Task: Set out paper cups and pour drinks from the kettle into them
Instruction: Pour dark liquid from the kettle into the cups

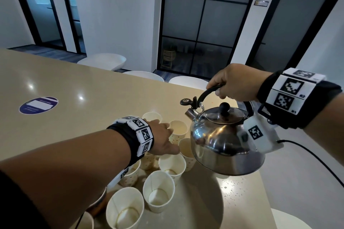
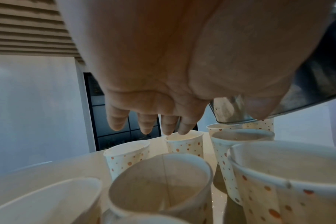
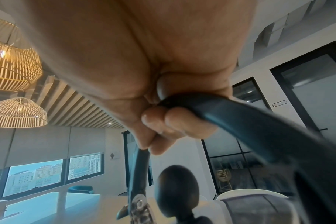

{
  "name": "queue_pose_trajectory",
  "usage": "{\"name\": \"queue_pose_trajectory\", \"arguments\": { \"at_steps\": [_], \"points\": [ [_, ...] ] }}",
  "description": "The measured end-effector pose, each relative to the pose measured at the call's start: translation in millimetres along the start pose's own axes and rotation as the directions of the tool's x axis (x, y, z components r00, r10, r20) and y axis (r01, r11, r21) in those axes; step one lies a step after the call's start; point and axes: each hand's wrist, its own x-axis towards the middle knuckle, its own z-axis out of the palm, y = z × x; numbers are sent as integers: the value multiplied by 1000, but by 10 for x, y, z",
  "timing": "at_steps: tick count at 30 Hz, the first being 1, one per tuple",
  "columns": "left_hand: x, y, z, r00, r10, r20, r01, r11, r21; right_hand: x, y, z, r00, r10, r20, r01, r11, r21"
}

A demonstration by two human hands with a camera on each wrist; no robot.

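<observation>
Several dotted paper cups (image 1: 159, 189) stand bunched on the beige table (image 1: 74, 83); some hold a little brownish liquid. My left hand (image 1: 162, 141) reaches over them with fingers straight, and its fingertips (image 2: 183, 131) sit at the rim of a far cup (image 2: 184, 145). My right hand (image 1: 230, 87) grips the black handle (image 3: 249, 121) of the steel kettle (image 1: 219, 141), held in the air just right of the cups. The spout (image 1: 191, 113) points left towards the far cup (image 1: 178, 130). No stream shows. The kettle's base (image 2: 316, 84) hangs above the right-hand cups.
A round blue sticker (image 1: 38, 105) lies on the table at the left. White chairs (image 1: 104, 61) line the far side, and another chair (image 1: 286, 219) sits at the near right. The table's right edge (image 1: 264, 191) runs close beside the kettle. A black cable (image 1: 316, 160) trails from my right wrist.
</observation>
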Motion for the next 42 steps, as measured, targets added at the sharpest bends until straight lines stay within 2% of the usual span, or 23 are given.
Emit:
{"name": "queue_pose_trajectory", "arguments": {
  "at_steps": [10,25,30,35,39,42],
  "points": [
    [95,-63,110,997,58,-44,-60,998,-25,143,-114,47,998,-7,59,12,996,-86],
    [107,-69,101,998,50,-37,-51,998,-41,79,-83,39,999,16,50,-13,998,-56],
    [20,-81,36,999,22,-43,-25,998,-66,39,-65,-5,998,40,46,-41,999,11],
    [-98,-266,-138,994,-67,-83,59,994,-91,13,-110,-130,998,39,-40,-34,993,111],
    [-129,-464,-89,991,-125,-58,119,988,-94,65,-260,-207,997,19,-80,-8,991,136],
    [-124,-567,-9,990,-122,-67,114,987,-110,159,-374,-185,998,7,-64,2,991,137]
  ]
}}
